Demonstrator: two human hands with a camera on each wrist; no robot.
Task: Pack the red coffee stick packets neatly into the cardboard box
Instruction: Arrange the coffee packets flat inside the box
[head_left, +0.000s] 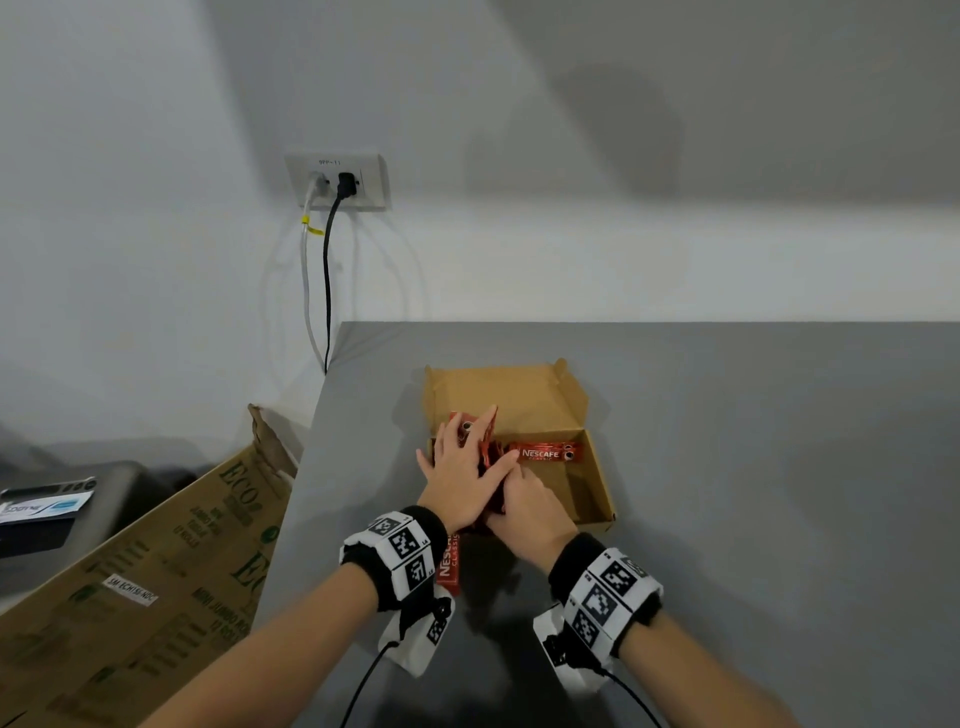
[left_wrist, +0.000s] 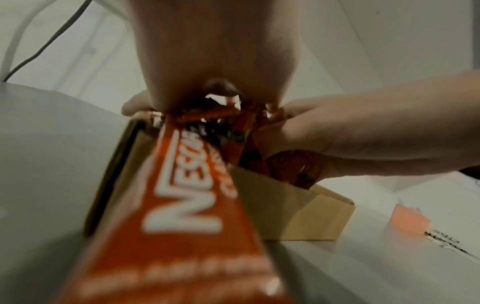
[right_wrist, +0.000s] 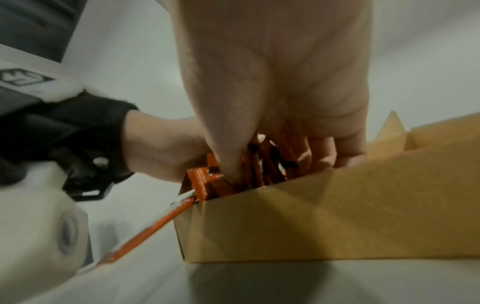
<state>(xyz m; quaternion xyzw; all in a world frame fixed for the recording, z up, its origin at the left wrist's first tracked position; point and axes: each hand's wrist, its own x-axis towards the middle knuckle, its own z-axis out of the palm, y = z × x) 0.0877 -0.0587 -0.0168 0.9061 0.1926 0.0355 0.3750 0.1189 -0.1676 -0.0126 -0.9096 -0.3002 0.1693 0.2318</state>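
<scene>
Down at the near left corner of the open cardboard box (head_left: 566, 410), on the grey table (head_left: 727, 467): both hands on a bundle of red coffee stick packets (head_left: 485, 457). Left hand (head_left: 462, 478) flat on top, fingers straight and spread, pressing the bundle down. Right hand (head_left: 530, 512) just beside it and partly under its fingers, thumb and fingers curled into the packets and gripping them, as seen from the right wrist view (right_wrist: 272, 86). Bundle mostly inside the box, standing untidily. One loose packet (head_left: 545, 453) lying flat across the box floor to the right, label up. Another packet (head_left: 449, 564) sticking out over the near wall, its end on the table beneath the left wrist. Leaning against the table's left edge, a large printed carton (head_left: 156, 582). On the wall behind, a socket (head_left: 337, 179) with two cables plugged in.
</scene>
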